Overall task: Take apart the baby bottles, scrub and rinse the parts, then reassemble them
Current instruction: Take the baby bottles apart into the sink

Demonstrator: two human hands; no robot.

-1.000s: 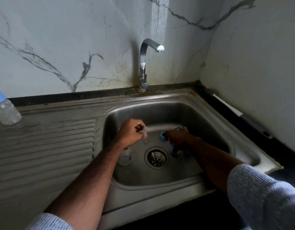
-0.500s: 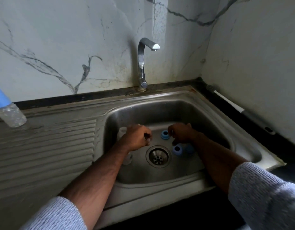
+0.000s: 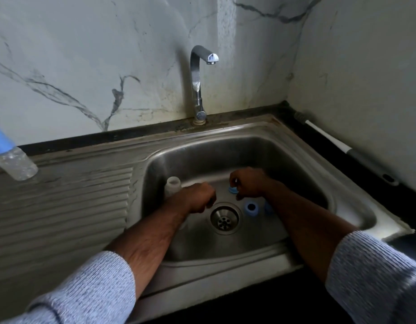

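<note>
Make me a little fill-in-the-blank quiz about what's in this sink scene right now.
1. Both hands are down inside the steel ____.
2. The tap over the basin is ____: no water comes out.
3. The blue ring lies just to the ____ of the drain.
4. A capped bottle lies on the ____ at the far left.

Missing words: sink; off; right; drainboard

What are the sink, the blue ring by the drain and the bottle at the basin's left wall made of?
Sink: looks like stainless steel, brushed and dull, with grey metallic sheen and pressed drainboard ribs.
Blue ring: probably moulded plastic, matte, an even light blue with a dark centre hole.
Bottle: seems to be translucent plastic, cloudy white; glass can't be ruled out in this dim light.
</note>
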